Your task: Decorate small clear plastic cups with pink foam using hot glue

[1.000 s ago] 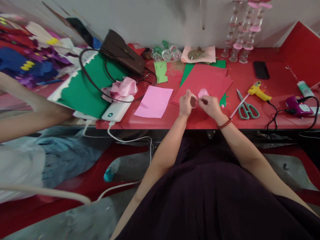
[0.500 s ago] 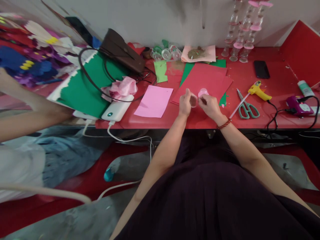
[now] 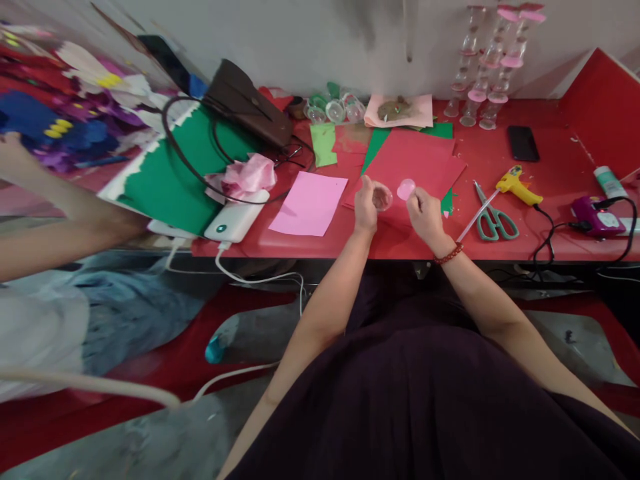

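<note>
Disc [image 3: 406, 189] just left and far of nearer right hand [image 3: 425, 213] — fingers curled, can't tell if gripping — left hand [image 3: 366, 211] gripping cup [image 3: 383, 197].

The right hand [image 3: 426, 212], whose fingertips had met the rim of the clear cup [image 3: 383, 197] in the 2 earlier pictures, had drawn back from it toward the worktop's [image 3: 555, 130] right and front edges, its fingers more curled. The left hand [image 3: 365, 209] had shifted slightly toward the left edge with the cup, whose mouth now turned more upward. A gap had widened between the 2 hands, and more of the pink disc [image 3: 405, 189] showed there, previously part-covered by the right fingertips.
</note>
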{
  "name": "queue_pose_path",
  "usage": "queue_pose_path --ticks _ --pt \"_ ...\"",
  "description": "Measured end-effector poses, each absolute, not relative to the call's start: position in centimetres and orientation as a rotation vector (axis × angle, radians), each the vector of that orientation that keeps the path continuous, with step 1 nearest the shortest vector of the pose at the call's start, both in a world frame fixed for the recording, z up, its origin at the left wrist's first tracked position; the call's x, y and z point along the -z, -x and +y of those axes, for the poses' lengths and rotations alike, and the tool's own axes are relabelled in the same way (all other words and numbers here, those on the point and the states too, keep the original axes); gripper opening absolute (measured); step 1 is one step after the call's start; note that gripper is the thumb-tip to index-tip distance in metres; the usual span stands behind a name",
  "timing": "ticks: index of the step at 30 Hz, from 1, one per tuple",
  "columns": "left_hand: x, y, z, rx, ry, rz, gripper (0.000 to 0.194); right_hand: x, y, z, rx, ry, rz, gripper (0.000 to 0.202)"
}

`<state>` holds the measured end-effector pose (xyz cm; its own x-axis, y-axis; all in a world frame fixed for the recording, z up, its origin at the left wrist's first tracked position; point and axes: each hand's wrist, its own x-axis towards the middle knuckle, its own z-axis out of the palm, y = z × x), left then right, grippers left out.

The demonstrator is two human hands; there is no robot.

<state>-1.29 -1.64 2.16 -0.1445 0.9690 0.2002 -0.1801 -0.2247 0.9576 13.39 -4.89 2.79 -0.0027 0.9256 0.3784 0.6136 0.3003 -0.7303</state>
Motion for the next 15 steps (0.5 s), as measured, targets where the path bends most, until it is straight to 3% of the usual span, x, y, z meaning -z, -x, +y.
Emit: queue_pose_path --ticks 3,8,13,15 --pt "-3.6 3.5 -0.8 -1.582 -1.102 1.048 0.075 -2.6 -10.6 -7.9 -0.471 1.278 -2.022 0.02" --pt "-5.5 6.9 -0.8 -1.538 -1.143 1.05 0.064 -1.8 -6.5 -12.8 -0.446 0.69 -2.57 0.02" --pt "-4.1 5.4 -2.3 -1.511 -1.092 0.908 0.049 -1.7 -8.4 -10.5 -0.41 1.127 -2.088 0.03" --pt "-3.2 3.7 -2.6 -1.51 -1.049 0.809 0.043 -2.0 -9.8 -7.7 -0.389 1.198 -1.77 0.023"
